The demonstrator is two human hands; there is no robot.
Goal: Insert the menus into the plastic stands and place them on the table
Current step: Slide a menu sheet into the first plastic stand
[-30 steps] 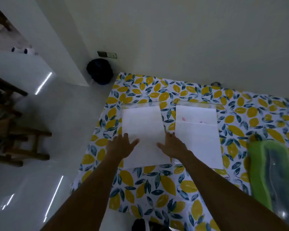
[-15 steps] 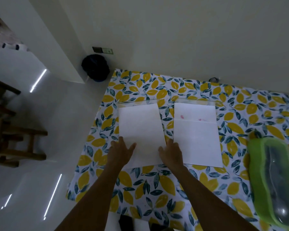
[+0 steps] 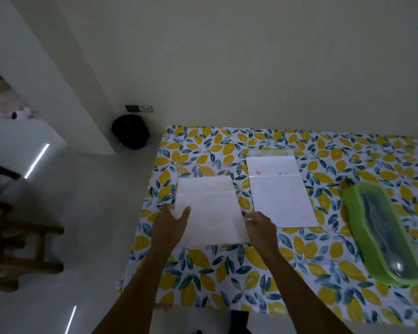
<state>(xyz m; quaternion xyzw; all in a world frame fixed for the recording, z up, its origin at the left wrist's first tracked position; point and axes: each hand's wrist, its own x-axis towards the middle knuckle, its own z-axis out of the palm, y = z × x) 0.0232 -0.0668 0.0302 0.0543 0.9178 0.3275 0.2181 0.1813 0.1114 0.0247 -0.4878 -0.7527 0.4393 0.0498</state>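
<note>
The table [image 3: 227,280] is wearing a lemon-print cloth. At 3 o'clock a green container [image 3: 381,232] is lying on it. The left menu sheet [image 3: 210,213] is lying at the centre, the right menu sheet [image 3: 280,201] beside it at 2 o'clock. The left hand [image 3: 170,224] is gripping the left sheet's left edge, thumb on top. The right hand [image 3: 260,227] is pinching its right edge

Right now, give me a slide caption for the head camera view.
Both hands, left and right, grip the left white sheet on a lemon-print tablecloth.
</note>
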